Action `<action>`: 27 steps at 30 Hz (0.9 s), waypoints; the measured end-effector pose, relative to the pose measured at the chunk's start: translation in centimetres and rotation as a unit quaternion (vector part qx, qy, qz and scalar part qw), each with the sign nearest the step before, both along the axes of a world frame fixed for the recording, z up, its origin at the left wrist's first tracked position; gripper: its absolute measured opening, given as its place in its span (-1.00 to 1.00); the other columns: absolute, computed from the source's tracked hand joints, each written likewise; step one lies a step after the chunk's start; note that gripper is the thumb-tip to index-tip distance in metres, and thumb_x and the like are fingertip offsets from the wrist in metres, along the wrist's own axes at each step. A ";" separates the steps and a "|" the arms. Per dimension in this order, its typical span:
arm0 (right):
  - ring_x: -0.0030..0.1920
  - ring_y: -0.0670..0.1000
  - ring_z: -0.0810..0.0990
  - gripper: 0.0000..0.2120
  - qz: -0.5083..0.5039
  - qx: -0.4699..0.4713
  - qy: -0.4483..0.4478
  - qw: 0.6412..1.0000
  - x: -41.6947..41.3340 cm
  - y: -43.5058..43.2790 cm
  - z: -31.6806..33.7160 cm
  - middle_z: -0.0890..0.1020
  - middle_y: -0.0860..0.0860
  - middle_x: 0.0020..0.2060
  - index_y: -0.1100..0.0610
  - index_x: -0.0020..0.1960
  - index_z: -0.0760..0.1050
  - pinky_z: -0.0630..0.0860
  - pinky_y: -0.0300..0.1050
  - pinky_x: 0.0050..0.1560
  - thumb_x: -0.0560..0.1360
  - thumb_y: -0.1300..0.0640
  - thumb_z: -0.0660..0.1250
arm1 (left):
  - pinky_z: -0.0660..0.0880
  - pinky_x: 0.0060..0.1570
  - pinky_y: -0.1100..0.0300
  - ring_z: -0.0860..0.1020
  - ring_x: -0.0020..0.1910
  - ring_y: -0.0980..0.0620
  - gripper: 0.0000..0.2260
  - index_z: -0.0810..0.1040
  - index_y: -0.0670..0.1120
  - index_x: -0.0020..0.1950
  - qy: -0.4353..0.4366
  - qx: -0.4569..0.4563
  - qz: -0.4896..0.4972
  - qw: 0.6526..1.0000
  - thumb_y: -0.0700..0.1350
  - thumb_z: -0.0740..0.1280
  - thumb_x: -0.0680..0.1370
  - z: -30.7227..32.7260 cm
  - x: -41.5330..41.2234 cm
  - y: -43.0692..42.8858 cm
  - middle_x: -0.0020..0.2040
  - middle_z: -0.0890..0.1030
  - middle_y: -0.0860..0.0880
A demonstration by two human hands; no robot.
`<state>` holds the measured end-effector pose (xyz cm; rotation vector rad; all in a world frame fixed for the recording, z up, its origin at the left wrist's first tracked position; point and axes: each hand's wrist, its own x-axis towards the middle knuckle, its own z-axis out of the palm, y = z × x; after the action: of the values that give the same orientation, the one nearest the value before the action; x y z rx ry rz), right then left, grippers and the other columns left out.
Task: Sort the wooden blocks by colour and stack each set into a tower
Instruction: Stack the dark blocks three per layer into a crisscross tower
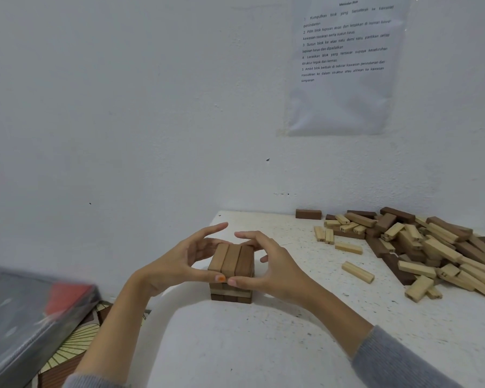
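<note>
Three brown blocks point(231, 260) cap the tower point(230, 292) on the tabletop point(263, 345). Left hand point(177, 264) and right hand point(275, 264) pinch this layer endwise, grip narrow, apparently to square it flush; the unsorted pile point(420, 247) lies well apart.

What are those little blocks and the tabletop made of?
Tower blocks: wood, it seems; reddish brown, matt, with faint grain along the top. Loose pile: the same, in pale and dark pieces, apparently unvarnished. Table: a hard white surface with dark speckles, perhaps laminate or a stone-like composite; I cannot tell which.
</note>
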<state>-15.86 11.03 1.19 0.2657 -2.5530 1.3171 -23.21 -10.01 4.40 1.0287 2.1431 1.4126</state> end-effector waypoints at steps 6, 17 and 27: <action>0.22 -0.32 0.39 -0.23 -0.001 -0.019 -0.004 1.000 0.1 0.0 0.3 0.50 -0.23 0.16 -0.18 0.38 0.31 0.34 -0.33 0.11 0.27 -0.07 0.60 | 0.36 0.37 0.04 0.49 0.29 0.01 -0.23 0.26 0.11 0.47 -0.007 0.002 -0.001 1.000 -0.32 0.50 0.39 -0.3 -0.3 0.0 0.25 0.56 -0.03; 0.22 -0.35 0.38 -0.17 0.001 -0.027 -0.017 0.999 0.2 -0.1 0.4 0.51 -0.21 0.15 -0.15 0.44 0.24 0.31 -0.36 0.13 0.29 -0.03 0.59 | 0.34 0.38 0.02 0.50 0.28 0.01 -0.23 0.30 0.12 0.46 -0.001 0.006 0.010 1.000 -0.29 0.53 0.36 -0.4 -0.4 0.0 0.24 0.58 -0.05; 0.25 -0.31 0.39 -0.20 0.005 -0.051 -0.023 0.998 0.4 -0.2 0.5 0.51 -0.20 0.16 -0.15 0.42 0.27 0.34 -0.36 0.11 0.30 0.00 0.60 | 0.32 0.40 0.01 0.49 0.29 0.00 -0.23 0.32 0.11 0.46 0.009 0.000 0.014 1.000 -0.28 0.55 0.35 -0.5 -0.4 0.0 0.22 0.58 -0.05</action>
<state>-15.45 10.85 1.64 0.2307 -2.5157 1.4675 -23.64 -10.04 3.93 1.0181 2.1776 1.4223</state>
